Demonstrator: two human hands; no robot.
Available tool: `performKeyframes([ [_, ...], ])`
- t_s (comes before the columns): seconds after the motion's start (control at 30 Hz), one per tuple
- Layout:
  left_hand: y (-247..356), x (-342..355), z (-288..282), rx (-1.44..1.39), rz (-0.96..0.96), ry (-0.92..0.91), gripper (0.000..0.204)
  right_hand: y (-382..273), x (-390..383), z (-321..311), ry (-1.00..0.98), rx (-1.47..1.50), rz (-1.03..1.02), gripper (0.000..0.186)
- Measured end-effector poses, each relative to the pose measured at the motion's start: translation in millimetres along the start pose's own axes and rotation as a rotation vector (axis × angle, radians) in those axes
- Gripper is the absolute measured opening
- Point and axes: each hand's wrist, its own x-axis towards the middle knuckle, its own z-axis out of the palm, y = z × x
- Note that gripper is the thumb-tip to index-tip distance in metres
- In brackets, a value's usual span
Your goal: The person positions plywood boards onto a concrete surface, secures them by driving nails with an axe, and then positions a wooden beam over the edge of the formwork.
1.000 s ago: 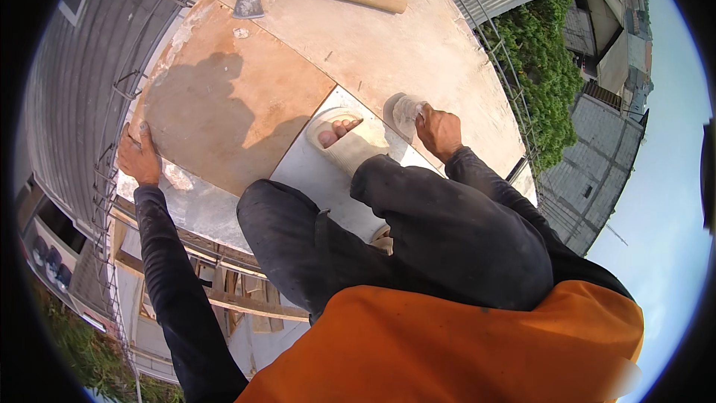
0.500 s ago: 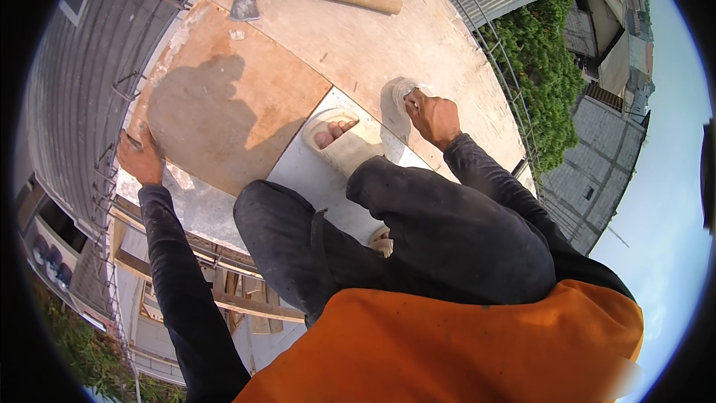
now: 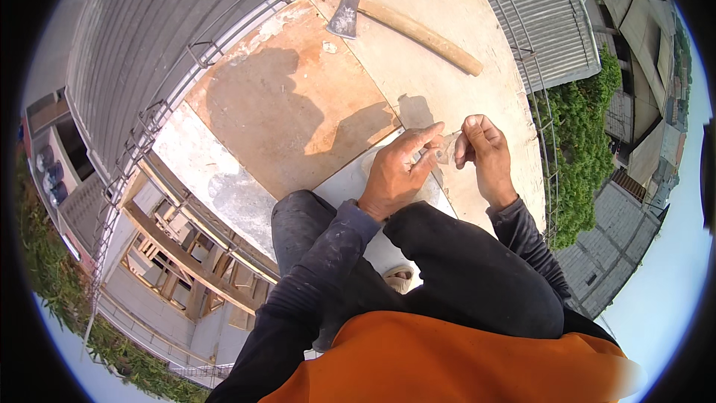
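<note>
seen from my own head, looking down: i crouch high up on sheets of board, knees bent in dark trousers (image 3: 485, 261), an orange top (image 3: 447, 358) below them. both my hands are together just past my knees. my right hand (image 3: 488, 160) has thumb and fingers pinched on a thin, see-through piece of plastic (image 3: 448, 151), which sits in the gap between my hands. my left hand (image 3: 397, 175) is beside it, fingers stretched toward the plastic; whether they grip it or only touch it, i cannot tell.

beyond my hands, an axe (image 3: 421, 36) lies flat on a pale board (image 3: 455, 11), its head to the left. nearer me is a browner board (image 3: 261, 153) with shadows across it. steel bars (image 3: 550, 172) run along the edge on my right, with green foliage (image 3: 585, 172) past them.
</note>
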Motion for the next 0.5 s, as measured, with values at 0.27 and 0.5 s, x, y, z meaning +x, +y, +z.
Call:
performKeyframes([
  [0.27, 9.6, 44.2, -28.0, -0.514, -0.039, 0.394, 0.020, -32.1, 57.8, 88.6, -0.341, 0.381, 0.148, 0.034],
  [0.5, -50.9, 118.6, -152.1, 0.342, 0.309, 0.860, 0.013, -44.5, 130.9, 108.1, -0.111, -0.481, -0.460, 0.057],
])
